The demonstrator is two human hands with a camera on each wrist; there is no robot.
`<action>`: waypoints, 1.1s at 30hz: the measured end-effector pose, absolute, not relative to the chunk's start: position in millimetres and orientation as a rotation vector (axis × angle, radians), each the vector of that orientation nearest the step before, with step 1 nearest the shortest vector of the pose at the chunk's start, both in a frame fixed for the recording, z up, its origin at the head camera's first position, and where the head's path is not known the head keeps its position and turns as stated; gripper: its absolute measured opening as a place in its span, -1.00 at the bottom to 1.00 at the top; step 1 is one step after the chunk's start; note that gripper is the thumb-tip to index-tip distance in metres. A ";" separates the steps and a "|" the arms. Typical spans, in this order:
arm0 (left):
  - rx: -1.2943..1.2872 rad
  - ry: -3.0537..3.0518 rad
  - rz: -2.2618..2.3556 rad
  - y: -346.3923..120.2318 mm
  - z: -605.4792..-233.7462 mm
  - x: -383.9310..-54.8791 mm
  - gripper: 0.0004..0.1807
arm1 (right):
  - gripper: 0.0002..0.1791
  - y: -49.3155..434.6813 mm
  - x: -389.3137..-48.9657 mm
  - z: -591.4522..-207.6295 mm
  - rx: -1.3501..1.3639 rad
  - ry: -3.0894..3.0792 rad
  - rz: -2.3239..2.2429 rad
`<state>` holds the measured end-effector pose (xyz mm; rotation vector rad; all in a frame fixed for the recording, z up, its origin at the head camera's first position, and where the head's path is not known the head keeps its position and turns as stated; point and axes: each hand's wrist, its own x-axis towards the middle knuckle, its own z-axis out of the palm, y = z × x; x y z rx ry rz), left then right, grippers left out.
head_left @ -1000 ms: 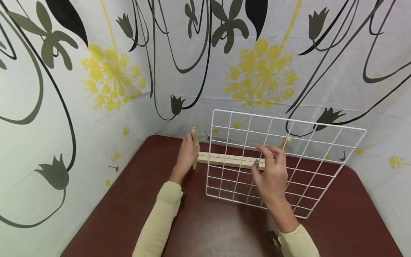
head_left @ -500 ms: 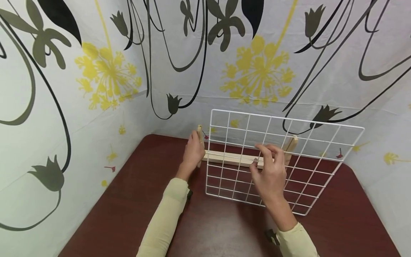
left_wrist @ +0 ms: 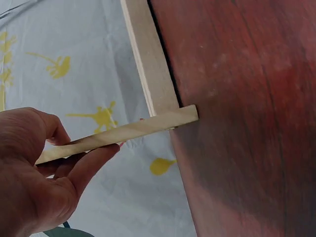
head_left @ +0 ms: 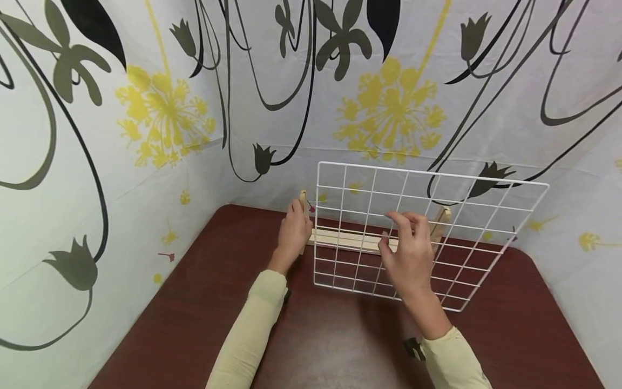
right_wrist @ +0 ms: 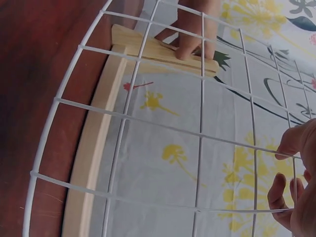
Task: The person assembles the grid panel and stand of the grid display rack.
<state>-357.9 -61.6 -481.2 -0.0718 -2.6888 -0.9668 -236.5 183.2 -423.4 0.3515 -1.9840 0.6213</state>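
Note:
My left hand (head_left: 293, 229) grips the left upright (head_left: 303, 199) of a pale wooden stand, thumb on one side and fingers on the other in the left wrist view. A wooden crossbar (left_wrist: 150, 59) meets this upright (left_wrist: 133, 130) near its lower end. The stand's right upright (head_left: 441, 219) shows behind a white wire grid panel (head_left: 317, 216). My right hand (head_left: 412, 259) pinches the grid's wires between thumb and fingers. The grid is held up, tilted, in front of the crossbar; whether it touches the stand cannot be told.
A dark red-brown table (head_left: 330, 340) lies under everything, with rounded far corners. Behind it and to both sides hangs a white cloth (head_left: 286, 124) printed with yellow and grey flowers. A dark strap piece (head_left: 414, 348) sits at the right wrist.
The wooden stand and my left hand shifted a little to the right, then stayed. In the last half second the grid rose slightly, its lower edge most of all.

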 end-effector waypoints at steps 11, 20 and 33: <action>-0.130 -2.662 -0.916 -65.3 -484.8 -357.6 -0.60 | -0.45 184.1 -253.2 -389.0 0.367 -1.948 0.595; -0.163 -2.659 -0.881 -67.8 -487.9 -356.6 -0.55 | -0.50 181.7 -268.2 -350.4 0.396 -1.904 0.605; -0.197 -2.631 -0.851 -69.0 -489.9 -357.4 -0.60 | -0.58 159.9 -279.4 -296.7 0.459 -1.771 0.623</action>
